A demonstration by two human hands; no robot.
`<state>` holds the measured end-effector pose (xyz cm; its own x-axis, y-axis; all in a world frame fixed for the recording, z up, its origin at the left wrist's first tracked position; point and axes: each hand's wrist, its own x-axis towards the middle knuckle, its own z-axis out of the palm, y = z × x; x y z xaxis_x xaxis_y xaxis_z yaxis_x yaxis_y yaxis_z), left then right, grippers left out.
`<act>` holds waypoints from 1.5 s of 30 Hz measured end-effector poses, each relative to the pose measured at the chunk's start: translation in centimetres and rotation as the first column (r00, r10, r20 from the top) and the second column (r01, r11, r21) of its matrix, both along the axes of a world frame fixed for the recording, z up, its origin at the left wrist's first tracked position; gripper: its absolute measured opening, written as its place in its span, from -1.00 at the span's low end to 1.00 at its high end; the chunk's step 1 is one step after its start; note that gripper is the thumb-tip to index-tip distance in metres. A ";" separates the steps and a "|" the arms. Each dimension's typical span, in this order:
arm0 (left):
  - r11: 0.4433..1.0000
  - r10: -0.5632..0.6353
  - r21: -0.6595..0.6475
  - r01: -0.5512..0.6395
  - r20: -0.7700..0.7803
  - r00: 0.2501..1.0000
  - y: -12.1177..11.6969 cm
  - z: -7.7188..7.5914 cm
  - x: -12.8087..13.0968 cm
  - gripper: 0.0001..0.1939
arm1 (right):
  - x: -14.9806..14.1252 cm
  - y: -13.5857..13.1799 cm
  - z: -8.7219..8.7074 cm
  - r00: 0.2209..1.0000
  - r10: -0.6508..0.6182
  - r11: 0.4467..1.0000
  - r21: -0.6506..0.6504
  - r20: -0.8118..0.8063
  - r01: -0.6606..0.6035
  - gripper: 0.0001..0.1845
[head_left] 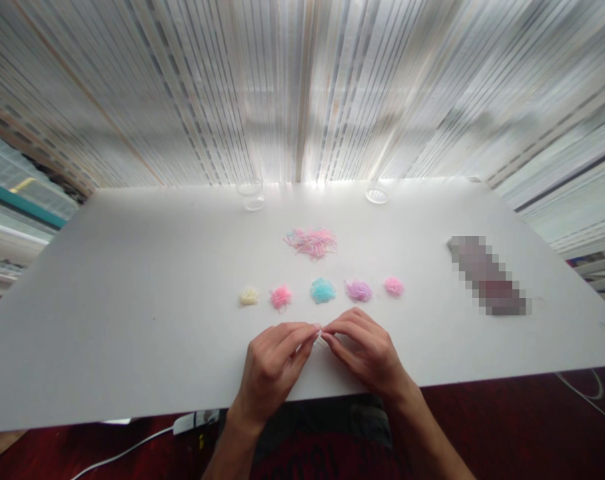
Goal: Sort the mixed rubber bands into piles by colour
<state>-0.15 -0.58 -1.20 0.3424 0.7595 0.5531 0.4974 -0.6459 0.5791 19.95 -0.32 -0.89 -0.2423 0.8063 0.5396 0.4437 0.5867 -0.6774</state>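
Note:
My left hand (277,357) and my right hand (365,347) meet near the front edge of the table, fingertips almost touching. Both are closed in a pinch on a thin, pale band (321,341), mostly hidden by the fingers. Just beyond them lies a row of small piles of thin, band-like loops: pale yellow (249,297), bright pink (281,297), turquoise (323,291), purple (359,291) and light pink (393,287). Behind the row is a larger, loose heap of mixed pink and bluish strands (312,243).
On the white table (132,300), clear round dishes or lids stand at the back left (254,203) and back right (377,195). A pixelated, dark oblong object (489,277) lies to the right. Blinds (302,93) hang behind. A white power strip (195,421) is below the front edge.

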 end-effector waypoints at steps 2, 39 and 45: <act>1.000 0.005 0.003 -0.005 -0.002 1.000 0.0 -0.1 0.0 -0.77 | 0.0 0.0 0.0 1.000 0.010 1.000 -0.010 0.002 -0.010 -0.89; 0.997 0.073 -0.013 -0.073 -0.017 0.997 0.0 0.2 0.5 -0.95 | 0.3 0.0 -0.3 0.999 0.023 0.999 -0.032 -0.023 -0.024 -0.86; 0.996 0.086 -0.007 -0.086 -0.010 0.996 0.0 0.2 0.6 -0.91 | 0.3 -0.1 -0.1 1.000 0.010 0.998 -0.065 -0.009 -0.010 -0.91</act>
